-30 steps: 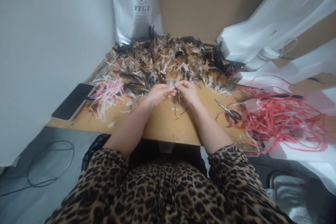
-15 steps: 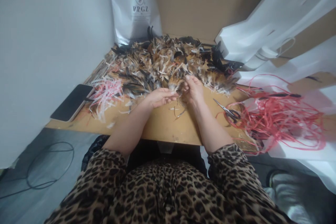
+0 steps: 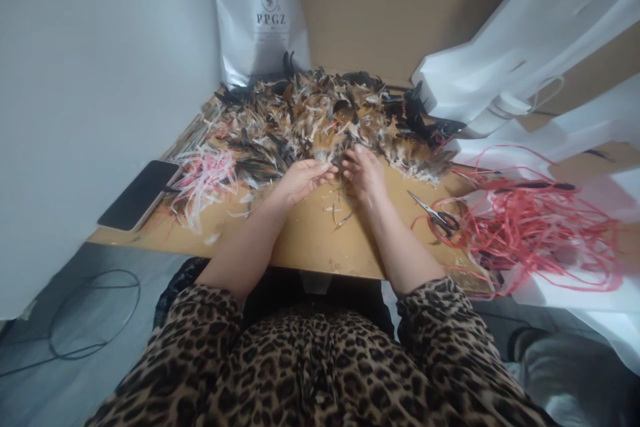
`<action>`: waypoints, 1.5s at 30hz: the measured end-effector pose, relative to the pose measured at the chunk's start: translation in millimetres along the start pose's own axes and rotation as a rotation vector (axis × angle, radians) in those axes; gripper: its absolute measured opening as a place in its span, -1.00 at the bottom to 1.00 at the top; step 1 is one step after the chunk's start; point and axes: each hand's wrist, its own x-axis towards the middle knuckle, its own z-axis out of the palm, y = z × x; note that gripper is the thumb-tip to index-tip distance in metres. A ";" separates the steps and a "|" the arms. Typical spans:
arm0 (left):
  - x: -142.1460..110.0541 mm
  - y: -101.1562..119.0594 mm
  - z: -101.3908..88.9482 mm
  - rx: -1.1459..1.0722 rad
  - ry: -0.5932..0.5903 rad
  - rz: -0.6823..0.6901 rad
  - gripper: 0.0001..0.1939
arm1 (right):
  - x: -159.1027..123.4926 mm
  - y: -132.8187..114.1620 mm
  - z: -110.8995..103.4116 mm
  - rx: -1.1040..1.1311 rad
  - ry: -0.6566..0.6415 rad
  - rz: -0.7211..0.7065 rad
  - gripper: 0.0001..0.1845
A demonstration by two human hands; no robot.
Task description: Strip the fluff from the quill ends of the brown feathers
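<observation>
I had one tuft point(image 3: 326, 149) gathered, pinched in my left hand point(image 3: 306, 179) over the surface point(image 3: 320, 233), my right hand point(image 3: 366, 173) loosely spread beside it, a large feather heap point(image 3: 305, 103) apparently remaining beyond.

A tan feather tuft point(image 3: 326, 144), whitish toward its base, fans forward, pinched in the left fingers point(image 3: 314, 175).

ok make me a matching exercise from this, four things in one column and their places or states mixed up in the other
1. left hand
2. smartphone
3. scissors
4. silvery PPGZ bag

A. beside the tangle of red strips
B. behind the feather pile
C. pinching a small feather bunch
D. dark-screened, at the left side of the table

Pairs: 1-C, 2-D, 3-A, 4-B
</observation>
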 end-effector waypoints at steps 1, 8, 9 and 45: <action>0.1 0.4 0.0 0.015 0.020 0.033 -0.93 | -0.6 1.2 0.4 -0.041 -0.023 0.045 -0.55; -0.8 -2.4 3.8 0.143 0.041 0.092 -0.84 | -5.4 11.3 1.6 -0.182 -0.177 0.085 -0.60; -1.0 -2.9 4.3 0.151 0.038 0.089 -0.83 | -5.7 11.9 1.5 -0.172 -0.188 0.084 -0.61; 2.9 -4.2 2.3 0.041 0.088 -0.012 -0.92 | -10.9 16.3 5.6 -0.289 -0.211 -0.157 -0.70</action>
